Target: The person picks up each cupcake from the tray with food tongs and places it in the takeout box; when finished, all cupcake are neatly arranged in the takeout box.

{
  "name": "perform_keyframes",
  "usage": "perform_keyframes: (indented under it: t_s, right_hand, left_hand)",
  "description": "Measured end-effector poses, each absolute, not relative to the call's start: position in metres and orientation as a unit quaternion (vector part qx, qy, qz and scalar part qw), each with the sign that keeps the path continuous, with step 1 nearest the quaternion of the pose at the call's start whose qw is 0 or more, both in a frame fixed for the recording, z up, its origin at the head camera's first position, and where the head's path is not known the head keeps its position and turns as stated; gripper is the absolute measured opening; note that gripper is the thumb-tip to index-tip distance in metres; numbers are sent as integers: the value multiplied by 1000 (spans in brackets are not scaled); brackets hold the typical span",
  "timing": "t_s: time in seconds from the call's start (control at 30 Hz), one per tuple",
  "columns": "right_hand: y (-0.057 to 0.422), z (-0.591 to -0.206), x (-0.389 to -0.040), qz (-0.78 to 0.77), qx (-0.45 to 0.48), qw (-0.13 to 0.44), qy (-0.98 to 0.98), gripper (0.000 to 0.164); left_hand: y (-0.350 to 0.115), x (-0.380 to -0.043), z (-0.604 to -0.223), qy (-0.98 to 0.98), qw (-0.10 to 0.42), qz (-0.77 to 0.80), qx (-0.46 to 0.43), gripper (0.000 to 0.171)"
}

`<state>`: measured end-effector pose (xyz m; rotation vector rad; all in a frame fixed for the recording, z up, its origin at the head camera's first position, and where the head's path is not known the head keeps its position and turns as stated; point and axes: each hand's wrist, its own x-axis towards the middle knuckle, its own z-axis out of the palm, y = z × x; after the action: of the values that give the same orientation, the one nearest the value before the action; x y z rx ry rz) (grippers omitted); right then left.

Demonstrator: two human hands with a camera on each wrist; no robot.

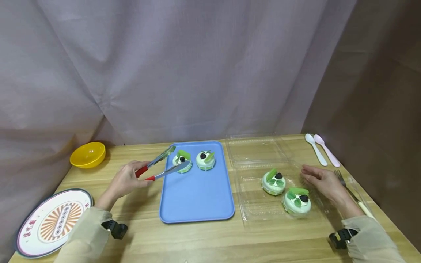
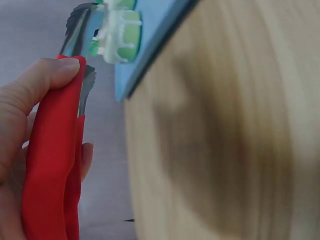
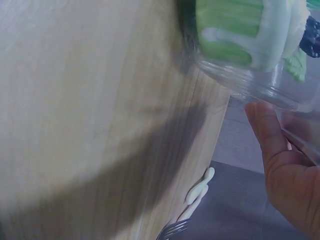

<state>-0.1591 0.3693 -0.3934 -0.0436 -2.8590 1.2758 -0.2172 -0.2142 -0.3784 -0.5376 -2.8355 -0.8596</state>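
Note:
My left hand (image 1: 129,179) holds metal tongs (image 2: 52,145) with red handles. Their spread tips reach over the left cake (image 1: 182,166) on a blue tray (image 1: 197,204); a gap shows between the tips. That small green-and-white cake bears a dark berry and a green slice. Beside it on the tray sits a similar cake (image 1: 205,161). My right hand (image 1: 325,182), fingers fairly straight, is at the right side of a clear plastic box (image 1: 256,208); whether it touches the wall is hard to tell. Two more cakes, one farther back (image 1: 273,182) and one nearer (image 1: 297,201), stand in the box.
A yellow bowl (image 1: 88,155) and a patterned white plate (image 1: 33,239) stand on the left. The box's clear lid (image 1: 253,149) lies folded back. Right of it lie a white spoon (image 1: 316,149), a pink spoon (image 1: 326,150) and a fork (image 1: 352,195). A grey curtain (image 1: 184,73) hangs behind.

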Motion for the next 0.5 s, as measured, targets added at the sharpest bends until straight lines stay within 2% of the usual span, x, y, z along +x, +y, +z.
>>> perform_keyframes:
  t_s: [0.2,0.5]
  right_hand:
    - [369,-396,-159,423,-20,6,-906,48]
    - [368,-395,-158,421,-24,7,-907,48]
  left_hand:
    - [-215,-223,-391,-941,44,-285,-176,61]
    - [-208,-229,-397,-938,42,-284,-193,60]
